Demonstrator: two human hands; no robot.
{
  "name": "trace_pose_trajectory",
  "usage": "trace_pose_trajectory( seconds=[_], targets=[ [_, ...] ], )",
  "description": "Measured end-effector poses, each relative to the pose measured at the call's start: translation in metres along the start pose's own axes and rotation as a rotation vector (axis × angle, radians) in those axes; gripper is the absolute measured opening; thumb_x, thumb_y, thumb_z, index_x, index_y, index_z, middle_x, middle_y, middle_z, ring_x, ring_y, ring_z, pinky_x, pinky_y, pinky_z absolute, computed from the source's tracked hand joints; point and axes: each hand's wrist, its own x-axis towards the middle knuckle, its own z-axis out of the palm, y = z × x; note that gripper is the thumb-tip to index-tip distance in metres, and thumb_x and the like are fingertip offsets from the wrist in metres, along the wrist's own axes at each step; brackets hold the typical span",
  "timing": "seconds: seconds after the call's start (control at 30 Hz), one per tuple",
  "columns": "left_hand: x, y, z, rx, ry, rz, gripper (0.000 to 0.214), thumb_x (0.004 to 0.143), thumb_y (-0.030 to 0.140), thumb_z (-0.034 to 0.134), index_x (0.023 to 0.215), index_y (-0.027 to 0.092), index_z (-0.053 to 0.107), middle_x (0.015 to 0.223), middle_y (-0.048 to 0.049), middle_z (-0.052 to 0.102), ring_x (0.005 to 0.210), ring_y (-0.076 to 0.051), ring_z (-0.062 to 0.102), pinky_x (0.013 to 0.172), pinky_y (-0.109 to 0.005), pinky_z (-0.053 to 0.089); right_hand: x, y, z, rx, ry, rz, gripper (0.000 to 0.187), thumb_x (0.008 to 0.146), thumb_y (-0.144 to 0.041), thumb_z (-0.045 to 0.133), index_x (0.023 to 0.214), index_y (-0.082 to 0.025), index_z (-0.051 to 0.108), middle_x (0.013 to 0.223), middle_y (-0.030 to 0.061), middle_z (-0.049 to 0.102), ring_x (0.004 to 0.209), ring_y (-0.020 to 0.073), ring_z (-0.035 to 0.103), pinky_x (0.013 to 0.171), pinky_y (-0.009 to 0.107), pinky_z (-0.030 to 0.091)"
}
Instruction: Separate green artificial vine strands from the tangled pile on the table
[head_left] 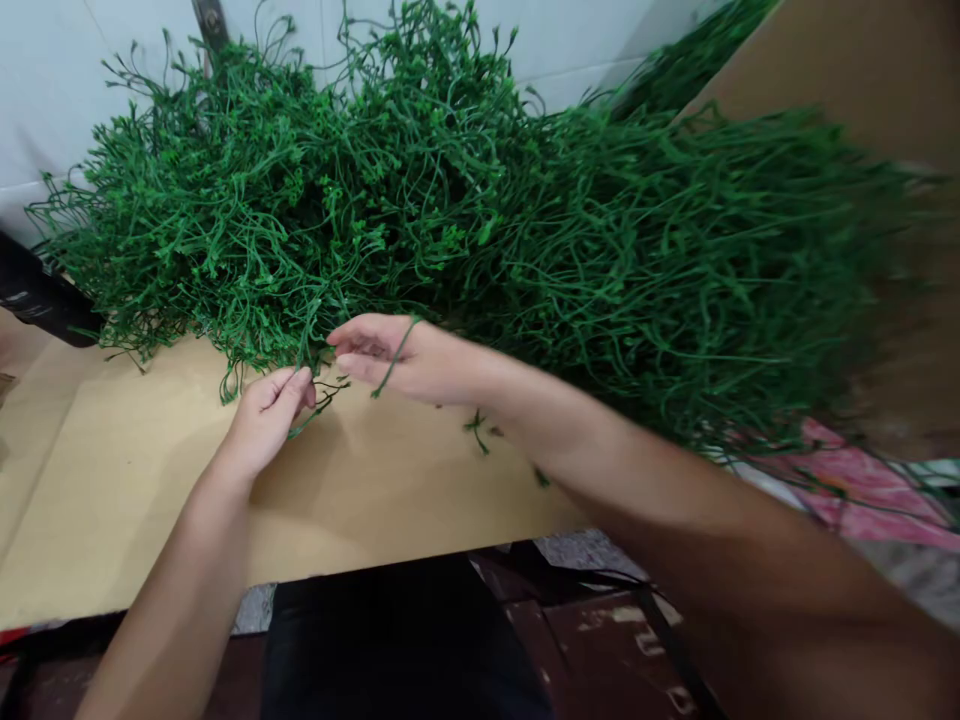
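Observation:
My left hand (271, 412) is closed in a pinch, thumb against forefinger, on a thin green artificial plant stem (324, 398). Parts of that stem stick out past the fingertips. Just to the right, my right hand (390, 355) has its fingers loosely bent, with a gap between thumb and fingers. Another green stem (393, 362) lies across it near the base of the thumb. Directly behind both hands rises a big heap of green artificial stems (360, 200) with small budded tips. A short loose sprig (477, 432) rests on the cardboard under my right forearm.
Beneath the hands is a flat sheet of tan cardboard (150, 480). A black cylindrical object (45, 290) stands at the left, and a cardboard panel (870, 80) at the right. White wall tiles (585, 40) are behind the heap. Pink patterned material (862, 490) lies at lower right.

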Motion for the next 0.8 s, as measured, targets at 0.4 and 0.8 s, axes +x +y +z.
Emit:
trace_pose_trajectory(
  seconds=[0.4, 0.8],
  targets=[
    [-0.003, -0.003, 0.003, 0.049, -0.047, 0.015, 0.041, 0.082, 0.052, 0.045, 0.061, 0.017, 0.053, 0.047, 0.0042, 0.035, 0.044, -0.009, 0.032, 0.041, -0.02, 0.025, -0.02, -0.025, -0.073, 0.298, 0.607, -0.108, 0.044, 0.09, -0.045, 0.038, 0.059, -0.015, 0.049, 0.052, -0.0058, 0.041, 0.043, 0.0005, 0.033, 0.039, 0.018, 0.026],
    [-0.004, -0.003, 0.003, 0.062, -0.065, 0.068, 0.044, 0.085, 0.051, 0.042, 0.058, 0.017, 0.05, 0.047, 0.0039, 0.037, 0.043, -0.008, 0.034, 0.042, -0.021, 0.027, 0.013, 0.021, 0.036, 0.093, 0.138, -0.095, 0.042, 0.074, -0.03, 0.064, 0.107, -0.013, 0.045, 0.094, 0.0065, 0.057, 0.084, 0.0117, 0.055, 0.076, 0.028, 0.048]
  ],
)
